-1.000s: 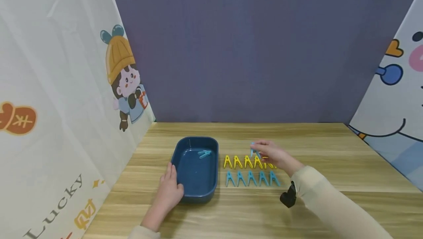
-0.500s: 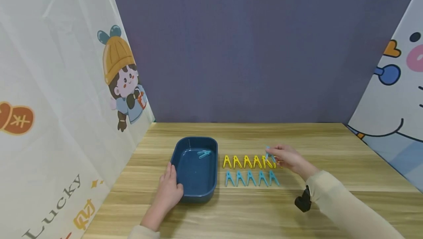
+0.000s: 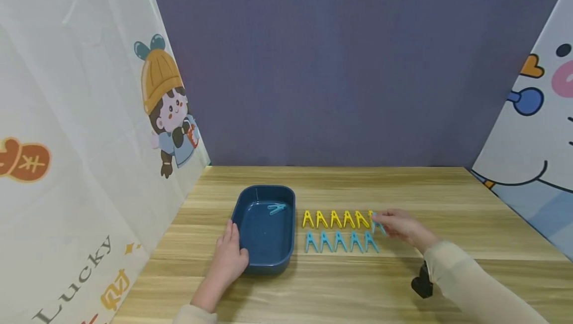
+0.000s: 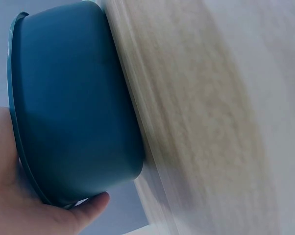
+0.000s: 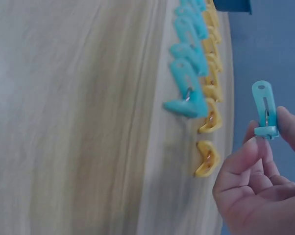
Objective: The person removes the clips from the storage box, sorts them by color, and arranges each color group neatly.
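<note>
My right hand (image 3: pixel 400 224) pinches a light blue clothespin (image 3: pixel 377 223) between thumb and fingers. In the head view that clothespin partly covers the rightmost yellow clothespin (image 5: pixel 207 159); the right wrist view shows it apart from the rows, raised off the table. Several yellow clothespins (image 3: pixel 335 219) stand in a row, with a row of several light blue clothespins (image 3: pixel 339 241) nearer me. At the left, my left hand (image 3: pixel 230 259) rests against the near left corner of a dark blue plastic tub (image 4: pixel 74 103), fingers straight along its side. One light blue clothespin (image 3: pixel 276 208) lies inside the tub.
All of this stands on a wood-grain table (image 3: pixel 340 289). A purple-grey panel (image 3: pixel 335 65) rises behind its far edge. Printed white sheets border the left side (image 3: pixel 89 115) and the right side (image 3: pixel 515 150).
My right hand has moved right and slightly nearer, carrying the light blue clothespin along the yellow row to its right end. My left hand and the tub have stayed in place.
</note>
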{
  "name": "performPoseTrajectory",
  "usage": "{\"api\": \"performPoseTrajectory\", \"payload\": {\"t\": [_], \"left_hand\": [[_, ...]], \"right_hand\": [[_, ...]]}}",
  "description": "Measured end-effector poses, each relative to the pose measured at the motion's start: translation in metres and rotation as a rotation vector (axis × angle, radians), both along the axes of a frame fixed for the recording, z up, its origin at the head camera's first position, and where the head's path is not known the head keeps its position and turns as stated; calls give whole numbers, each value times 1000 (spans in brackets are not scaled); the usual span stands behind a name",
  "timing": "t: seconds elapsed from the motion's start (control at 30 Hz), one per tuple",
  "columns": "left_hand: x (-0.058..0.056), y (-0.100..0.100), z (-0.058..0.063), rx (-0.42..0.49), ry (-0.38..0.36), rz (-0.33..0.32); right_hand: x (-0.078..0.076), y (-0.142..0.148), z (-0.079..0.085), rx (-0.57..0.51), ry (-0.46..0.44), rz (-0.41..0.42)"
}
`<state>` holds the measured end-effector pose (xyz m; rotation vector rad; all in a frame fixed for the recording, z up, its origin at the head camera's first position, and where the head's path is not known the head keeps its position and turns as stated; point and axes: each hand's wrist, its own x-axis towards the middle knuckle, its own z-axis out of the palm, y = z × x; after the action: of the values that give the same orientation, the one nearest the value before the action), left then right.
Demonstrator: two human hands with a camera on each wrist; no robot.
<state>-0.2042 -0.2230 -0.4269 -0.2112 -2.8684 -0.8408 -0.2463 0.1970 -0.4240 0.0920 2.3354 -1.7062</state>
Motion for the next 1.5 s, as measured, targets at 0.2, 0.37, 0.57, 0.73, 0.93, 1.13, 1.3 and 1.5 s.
{"api": "performPoseTrajectory", "payload": {"t": [0.2, 0.37, 0.57, 0.73, 0.93, 1.13, 1.3, 1.5], "left_hand": [[1, 0, 1, 7, -30, 5], [1, 0, 1, 7, -31, 4], [1, 0, 1, 6, -36, 8], [1, 0, 0, 11, -47, 10], [1, 0, 1, 13, -59, 14], [1, 0, 2, 7, -57, 13], [1, 0, 2, 7, -52, 12], [1, 1, 3, 5, -44, 11]], "right_hand": [[2, 9, -9, -39, 5, 35], [5, 10, -13, -10, -4, 23], [7, 13, -20, 30, -6, 25], [8, 14, -24, 85, -1, -31], [8, 14, -28, 130, -9, -52], [9, 14, -28, 177, -18, -43], [11, 15, -27, 216, -27, -56], [12, 11, -25, 296, -6, -61]]}}
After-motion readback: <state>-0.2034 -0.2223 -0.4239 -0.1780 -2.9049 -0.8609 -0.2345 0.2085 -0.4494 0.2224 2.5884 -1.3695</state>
